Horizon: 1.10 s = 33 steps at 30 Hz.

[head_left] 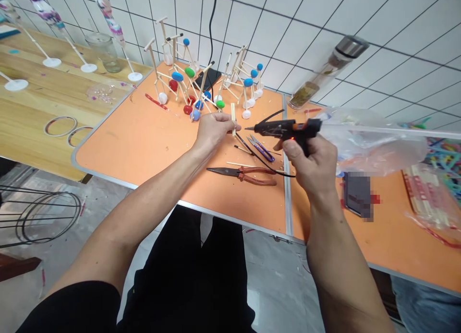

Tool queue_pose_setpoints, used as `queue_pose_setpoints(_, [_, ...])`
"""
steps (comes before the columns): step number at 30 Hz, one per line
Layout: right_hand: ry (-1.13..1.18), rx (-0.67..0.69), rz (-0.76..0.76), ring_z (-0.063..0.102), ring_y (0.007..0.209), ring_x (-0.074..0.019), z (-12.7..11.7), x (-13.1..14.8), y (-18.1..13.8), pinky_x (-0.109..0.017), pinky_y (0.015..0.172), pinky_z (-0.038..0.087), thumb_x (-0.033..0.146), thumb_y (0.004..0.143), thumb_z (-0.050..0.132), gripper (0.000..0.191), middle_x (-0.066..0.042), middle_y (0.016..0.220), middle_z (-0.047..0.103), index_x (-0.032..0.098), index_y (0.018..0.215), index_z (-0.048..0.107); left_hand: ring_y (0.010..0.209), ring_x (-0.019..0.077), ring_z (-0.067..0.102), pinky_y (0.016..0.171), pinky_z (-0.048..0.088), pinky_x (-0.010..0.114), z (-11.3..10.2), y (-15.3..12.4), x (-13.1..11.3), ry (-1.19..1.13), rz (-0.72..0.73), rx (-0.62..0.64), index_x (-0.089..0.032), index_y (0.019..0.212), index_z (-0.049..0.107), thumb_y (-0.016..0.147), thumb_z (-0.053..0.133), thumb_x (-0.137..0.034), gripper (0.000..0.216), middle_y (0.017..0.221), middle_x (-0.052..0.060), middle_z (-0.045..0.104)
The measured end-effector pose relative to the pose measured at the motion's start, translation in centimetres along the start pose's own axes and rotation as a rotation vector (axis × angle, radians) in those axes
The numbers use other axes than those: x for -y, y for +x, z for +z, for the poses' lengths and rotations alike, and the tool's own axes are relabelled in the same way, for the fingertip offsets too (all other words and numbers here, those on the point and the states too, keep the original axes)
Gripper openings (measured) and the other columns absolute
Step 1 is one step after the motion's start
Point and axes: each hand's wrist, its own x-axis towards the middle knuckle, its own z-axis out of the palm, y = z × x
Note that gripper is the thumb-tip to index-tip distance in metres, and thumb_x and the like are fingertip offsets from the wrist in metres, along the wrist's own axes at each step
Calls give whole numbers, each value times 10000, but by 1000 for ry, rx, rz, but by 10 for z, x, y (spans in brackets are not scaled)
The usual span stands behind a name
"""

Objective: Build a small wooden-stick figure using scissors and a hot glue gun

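Observation:
My left hand [215,127] pinches a short piece of pale wooden stick [233,113] upright above the orange table. My right hand [312,161] is wrapped around a black hot glue gun [279,129] with a small red light. The gun's nozzle points left at the stick, with a small gap between them. A long clear glue stick [382,130] sticks out of the gun's rear. Below the hands lie long-nose pliers [239,172] with orange-red handles and purple-handled snips [262,148].
Several small stick models [190,78] with blue, green, red and white round pieces stand along the tiled wall. A glass tumbler [324,76], plastic bag [382,148] and phone [356,191] are at right. A wooden table [72,98] adjoins on the left.

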Motion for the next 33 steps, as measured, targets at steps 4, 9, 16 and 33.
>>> queue_pose_setpoints(4, [326, -86, 122, 453, 555, -141, 2, -15, 9, -313, 509, 325, 785, 948, 807, 521, 13, 654, 585, 266, 904, 790, 672, 132, 711, 783, 594, 275, 1, 0, 1, 2, -21, 8, -153, 637, 733, 764, 814, -18, 203, 695, 56, 782])
queue_pose_setpoints(9, [534, -105, 292, 513, 567, -117, 12, -27, 21, -271, 475, 354, 776, 869, 867, 552, -27, 828, 747, 247, 917, 717, 680, 142, 711, 717, 558, 263, -1, 0, 3, 29, -23, 44, -166, 685, 748, 714, 943, -150, 198, 719, 55, 801])
queue_pose_setpoints(16, [502, -122, 501, 528, 613, -134, 9, -32, 28, -265, 482, 366, 715, 928, 740, 469, -51, 923, 752, 268, 890, 601, 701, 148, 725, 673, 509, 243, -1, -3, 2, 71, -52, 33, -173, 714, 780, 649, 969, -235, 210, 734, 64, 806])
queue_pose_setpoints(33, [678, -115, 807, 481, 539, -78, 27, -65, 38, -202, 423, 332, 156, 810, 804, 99, -67, 816, 800, 169, 813, 706, 802, 204, 808, 752, 565, 266, 1, -9, 5, 119, -63, 104, -167, 797, 810, 578, 965, -341, 320, 822, 110, 852])
